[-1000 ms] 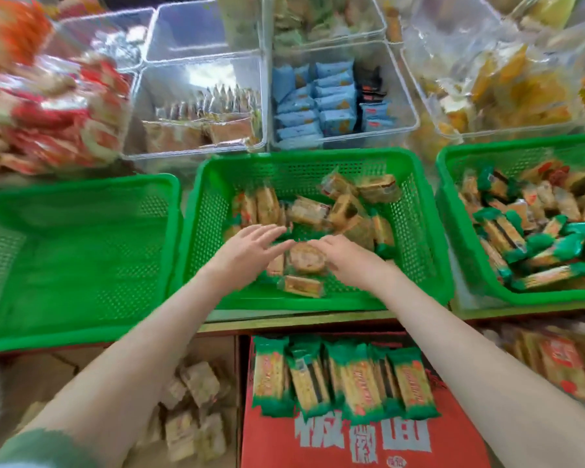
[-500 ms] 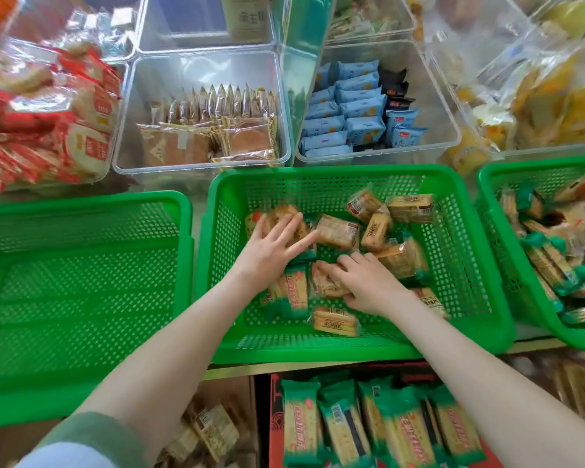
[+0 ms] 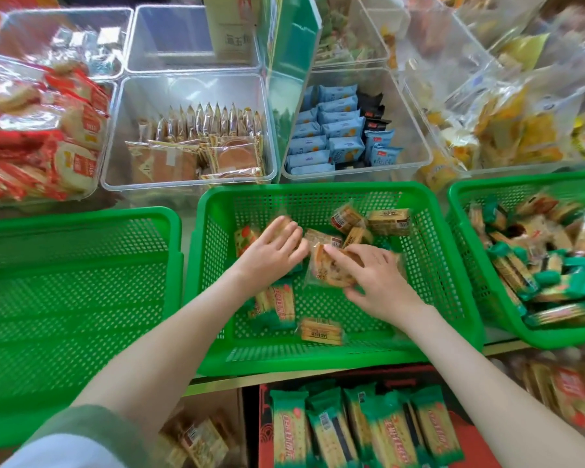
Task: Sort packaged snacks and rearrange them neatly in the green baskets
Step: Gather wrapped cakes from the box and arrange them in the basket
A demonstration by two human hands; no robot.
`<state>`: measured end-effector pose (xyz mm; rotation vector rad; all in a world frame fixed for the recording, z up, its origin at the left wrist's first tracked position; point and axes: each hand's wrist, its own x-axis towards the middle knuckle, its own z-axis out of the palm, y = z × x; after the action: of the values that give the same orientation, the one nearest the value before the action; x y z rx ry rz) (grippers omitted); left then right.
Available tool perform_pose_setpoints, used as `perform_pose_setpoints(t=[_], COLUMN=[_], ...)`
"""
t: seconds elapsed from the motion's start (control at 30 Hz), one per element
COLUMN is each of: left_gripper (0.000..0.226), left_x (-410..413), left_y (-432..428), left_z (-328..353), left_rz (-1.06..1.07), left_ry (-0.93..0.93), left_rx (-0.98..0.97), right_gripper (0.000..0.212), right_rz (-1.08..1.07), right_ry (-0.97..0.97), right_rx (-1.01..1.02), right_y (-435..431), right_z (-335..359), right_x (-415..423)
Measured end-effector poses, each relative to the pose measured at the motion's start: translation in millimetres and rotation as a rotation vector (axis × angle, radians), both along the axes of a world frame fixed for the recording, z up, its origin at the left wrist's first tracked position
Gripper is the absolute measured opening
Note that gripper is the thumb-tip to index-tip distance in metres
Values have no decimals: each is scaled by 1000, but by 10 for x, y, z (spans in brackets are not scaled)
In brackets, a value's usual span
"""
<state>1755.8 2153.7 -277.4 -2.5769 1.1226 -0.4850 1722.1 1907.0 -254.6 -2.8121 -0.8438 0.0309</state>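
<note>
Up tilts the clear-wrapped packet [image 3: 325,270], which lay flat under the right hand [image 3: 377,282] half a second back, and it's off the floor of the middle green basket [image 3: 318,361] now! The left green basket [image 3: 81,298] sits just beside that one, and the right green basket [image 3: 473,265] is heaped with green-ended bars [image 3: 554,285]. The left hand [image 3: 271,256] lies flat, fingers straight, pressing snacks [image 3: 245,238] at the back left. Right hand's got thumb under, fingers over the packet, a firm grasp. One small cracker pack [image 3: 321,331] lies near the front wall.
</note>
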Motion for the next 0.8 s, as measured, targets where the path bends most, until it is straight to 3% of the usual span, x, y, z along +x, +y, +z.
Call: perform_pose_setpoints(t=[0.2,0.4,0.6,0.8], left_gripper=[43,24,22,26], left_x=[-329,-788,-1100,-1471], left_y=[-204,-844,-1901,-3068], left_z=[348,679,861,729], left_rz=[30,4,-136,-277], left_ry=[-81,-147,-170,-54], left_rx=[-195,-390,-496,-518], right_gripper=[88,85,81,75], right_rz=[-320,-466,-641,-806], right_ry=[-143,-152,-192,-170], right_rx=[199,233,326,389], right_y=[-135,-648,-1660,-3042], right_z=[149,352,467,193], right_x=[-166,-480,-838,-1294])
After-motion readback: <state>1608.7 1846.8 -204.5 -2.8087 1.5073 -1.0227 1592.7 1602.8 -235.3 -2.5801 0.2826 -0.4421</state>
